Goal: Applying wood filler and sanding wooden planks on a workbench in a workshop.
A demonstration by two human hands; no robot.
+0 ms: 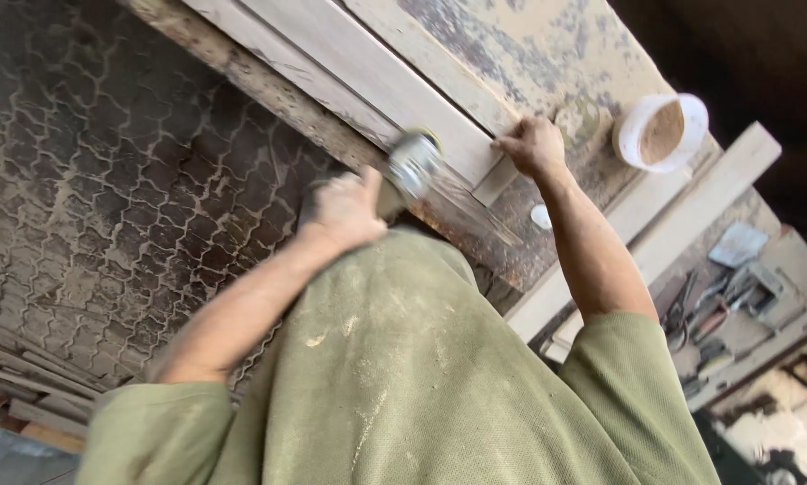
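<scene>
My left hand (345, 211) is closed around the body of a small power sander or grinder (412, 162), its blurred disc resting against the edge of a pale wooden board (376, 72). My right hand (534, 145) presses down on the near end of the same board, fingers curled over the edge of a pale strip. The board lies on a worn, paint-flecked workbench (529, 45). My dusty green shirt fills the lower part of the view.
A white tub of brown powder (662, 133) stands on the bench to the right, with a small white cap (541, 216) nearer me. Hand tools (718, 305) lie on a lower shelf at right. Dusty patterned paving (107, 180) lies left, with wood strips (26, 386).
</scene>
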